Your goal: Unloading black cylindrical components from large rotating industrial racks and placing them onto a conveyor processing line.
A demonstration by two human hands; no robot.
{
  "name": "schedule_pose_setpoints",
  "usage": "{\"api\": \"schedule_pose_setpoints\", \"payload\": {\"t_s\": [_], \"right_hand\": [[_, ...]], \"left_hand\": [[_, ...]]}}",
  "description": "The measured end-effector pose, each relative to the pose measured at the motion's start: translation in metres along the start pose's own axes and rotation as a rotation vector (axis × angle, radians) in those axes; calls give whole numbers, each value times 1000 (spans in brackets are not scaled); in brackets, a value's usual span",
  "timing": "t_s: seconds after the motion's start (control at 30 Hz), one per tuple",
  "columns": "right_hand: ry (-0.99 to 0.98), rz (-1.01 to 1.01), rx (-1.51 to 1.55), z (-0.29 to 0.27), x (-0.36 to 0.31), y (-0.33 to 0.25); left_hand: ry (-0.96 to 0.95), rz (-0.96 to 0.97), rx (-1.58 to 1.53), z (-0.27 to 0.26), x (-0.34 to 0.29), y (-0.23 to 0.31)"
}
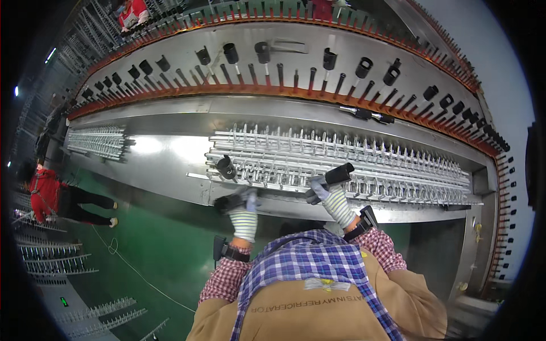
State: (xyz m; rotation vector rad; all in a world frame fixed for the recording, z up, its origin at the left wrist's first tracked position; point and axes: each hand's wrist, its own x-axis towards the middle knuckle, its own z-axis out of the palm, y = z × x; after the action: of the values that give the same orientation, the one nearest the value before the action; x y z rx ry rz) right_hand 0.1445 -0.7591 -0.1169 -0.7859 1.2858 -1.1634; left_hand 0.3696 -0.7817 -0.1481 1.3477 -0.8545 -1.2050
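Tan apron (341,315); left hand (251,199) gripping blurred black part (227,203), right hand (320,188) black tube (339,174); racks (364,149) beyond them mostly unfilled, looks early.

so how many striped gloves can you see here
2: one glove on the left hand, which holds a blurred dark object; the other glove on the right hand, which holds a black tube. More may be hidden or too far off to make out.

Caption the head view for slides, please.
Gloved left hand holds blurred black part, right hand black tube, near silver metal racks.
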Motion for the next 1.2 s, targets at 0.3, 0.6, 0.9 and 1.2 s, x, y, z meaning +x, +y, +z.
{"api": "schedule_pose_setpoints", "payload": {"t_s": [0.3, 0.6, 0.9, 1.2], "right_hand": [[67, 36, -117, -2, -6, 0], [61, -220, -1166, -16, 15, 57], [-743, 231, -363, -85, 1, -62], [765, -370, -381, -379, 171, -107]], "left_hand": [[-142, 161, 139, 33, 27, 21], [-212, 178, 725, 31, 32, -5], [-37, 125, 399, 26, 27, -67], [226, 77, 588, 55, 18, -71]]}}
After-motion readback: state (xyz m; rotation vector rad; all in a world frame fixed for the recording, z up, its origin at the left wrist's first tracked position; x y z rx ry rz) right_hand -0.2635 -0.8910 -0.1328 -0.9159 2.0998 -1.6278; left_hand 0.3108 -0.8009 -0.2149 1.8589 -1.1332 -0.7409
